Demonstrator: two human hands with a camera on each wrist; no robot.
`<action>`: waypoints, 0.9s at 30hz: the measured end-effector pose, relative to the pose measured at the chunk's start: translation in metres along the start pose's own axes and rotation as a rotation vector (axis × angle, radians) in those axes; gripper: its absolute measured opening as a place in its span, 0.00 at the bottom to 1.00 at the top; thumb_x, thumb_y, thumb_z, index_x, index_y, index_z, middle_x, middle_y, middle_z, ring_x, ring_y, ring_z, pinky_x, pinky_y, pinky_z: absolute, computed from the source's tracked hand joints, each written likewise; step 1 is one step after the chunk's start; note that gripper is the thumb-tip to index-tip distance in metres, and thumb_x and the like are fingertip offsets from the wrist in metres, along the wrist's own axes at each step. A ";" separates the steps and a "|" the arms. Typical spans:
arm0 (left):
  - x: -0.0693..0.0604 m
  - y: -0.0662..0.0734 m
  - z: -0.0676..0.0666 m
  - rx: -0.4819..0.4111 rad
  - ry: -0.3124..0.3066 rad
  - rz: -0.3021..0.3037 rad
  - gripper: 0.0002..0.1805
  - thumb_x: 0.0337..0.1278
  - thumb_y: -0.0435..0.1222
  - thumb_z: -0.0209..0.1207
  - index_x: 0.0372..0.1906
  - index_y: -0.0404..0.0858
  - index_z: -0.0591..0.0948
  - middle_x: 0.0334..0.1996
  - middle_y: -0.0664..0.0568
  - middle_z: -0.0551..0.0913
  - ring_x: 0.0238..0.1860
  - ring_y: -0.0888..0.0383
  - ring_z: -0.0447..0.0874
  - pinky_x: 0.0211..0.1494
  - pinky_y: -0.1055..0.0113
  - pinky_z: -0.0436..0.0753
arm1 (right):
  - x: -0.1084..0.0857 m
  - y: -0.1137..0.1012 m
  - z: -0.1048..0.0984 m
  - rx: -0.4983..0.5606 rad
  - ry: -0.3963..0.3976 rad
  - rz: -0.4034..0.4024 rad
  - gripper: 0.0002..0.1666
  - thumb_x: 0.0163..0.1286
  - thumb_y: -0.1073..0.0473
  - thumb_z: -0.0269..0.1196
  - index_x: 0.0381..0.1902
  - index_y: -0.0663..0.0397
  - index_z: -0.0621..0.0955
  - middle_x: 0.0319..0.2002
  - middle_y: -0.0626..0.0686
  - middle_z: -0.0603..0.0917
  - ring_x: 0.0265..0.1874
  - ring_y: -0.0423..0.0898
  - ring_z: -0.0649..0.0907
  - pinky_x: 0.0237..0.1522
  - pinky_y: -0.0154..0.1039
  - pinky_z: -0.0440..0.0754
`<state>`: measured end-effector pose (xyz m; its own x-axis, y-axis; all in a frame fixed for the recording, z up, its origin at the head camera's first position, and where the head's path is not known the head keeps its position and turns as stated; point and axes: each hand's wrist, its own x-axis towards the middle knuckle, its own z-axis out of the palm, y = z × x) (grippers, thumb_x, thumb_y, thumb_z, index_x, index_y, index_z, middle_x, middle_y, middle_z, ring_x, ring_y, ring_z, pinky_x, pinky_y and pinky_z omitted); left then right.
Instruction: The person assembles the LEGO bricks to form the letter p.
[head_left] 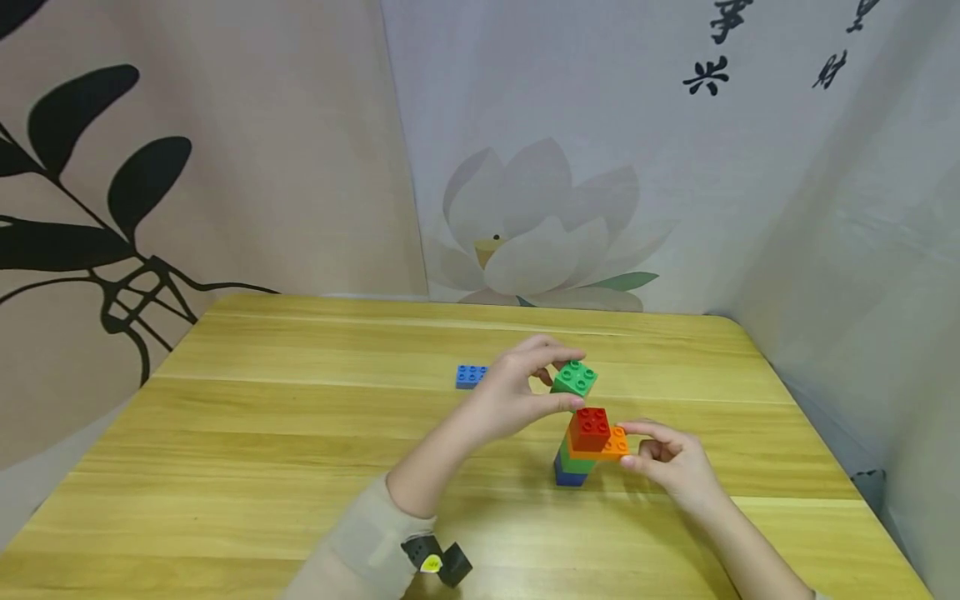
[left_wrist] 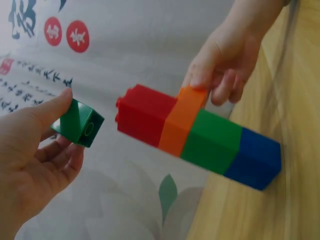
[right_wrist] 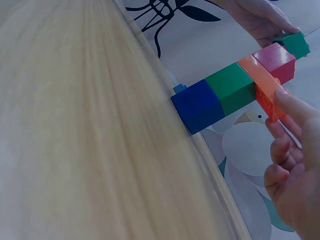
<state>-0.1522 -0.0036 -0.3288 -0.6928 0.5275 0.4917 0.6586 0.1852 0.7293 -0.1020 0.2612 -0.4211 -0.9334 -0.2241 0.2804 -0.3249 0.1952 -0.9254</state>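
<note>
A stack of toy building bricks stands upright on the table: blue (left_wrist: 255, 159) at the bottom, then green (left_wrist: 212, 142), then orange (head_left: 617, 443), with red (head_left: 589, 428) on top. The orange brick juts out to the right of the stack. My right hand (head_left: 675, 467) pinches that jutting end between thumb and fingers. Just above and behind the red brick, my left hand (head_left: 521, 383) holds a separate green brick (head_left: 575, 378) between thumb and fingertips. In the left wrist view a gap shows between this brick and the red brick's studs.
Left of the left hand, a blue brick (head_left: 469, 377) lies on the wooden table (head_left: 300, 433), partly covered by the hand. Printed cloth (head_left: 322, 150) hangs behind the table. A small black device (head_left: 435, 558) is strapped at the left wrist's sleeve.
</note>
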 end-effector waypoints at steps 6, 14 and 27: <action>0.008 0.007 0.013 0.012 0.006 0.051 0.25 0.46 0.36 0.72 0.53 0.36 0.81 0.43 0.56 0.79 0.44 0.64 0.74 0.45 0.73 0.76 | 0.000 0.001 -0.001 0.007 -0.010 -0.003 0.21 0.56 0.77 0.65 0.49 0.62 0.82 0.19 0.45 0.74 0.18 0.36 0.69 0.14 0.38 0.64; 0.015 0.015 0.034 0.014 0.045 0.059 0.24 0.43 0.37 0.74 0.49 0.37 0.81 0.40 0.57 0.79 0.41 0.61 0.75 0.42 0.71 0.76 | 0.000 0.000 -0.001 0.022 0.003 0.001 0.23 0.56 0.77 0.65 0.49 0.57 0.83 0.21 0.45 0.76 0.20 0.36 0.70 0.16 0.36 0.65; 0.014 0.014 0.064 0.017 0.089 -0.035 0.23 0.41 0.40 0.75 0.46 0.39 0.82 0.37 0.61 0.77 0.38 0.69 0.73 0.35 0.78 0.76 | 0.000 0.000 -0.003 0.001 -0.007 -0.003 0.29 0.56 0.77 0.65 0.46 0.38 0.85 0.18 0.46 0.71 0.15 0.41 0.65 0.13 0.38 0.60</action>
<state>-0.1343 0.0599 -0.3424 -0.7380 0.4451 0.5071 0.6382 0.2165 0.7388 -0.1021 0.2641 -0.4207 -0.9312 -0.2317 0.2813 -0.3276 0.1939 -0.9247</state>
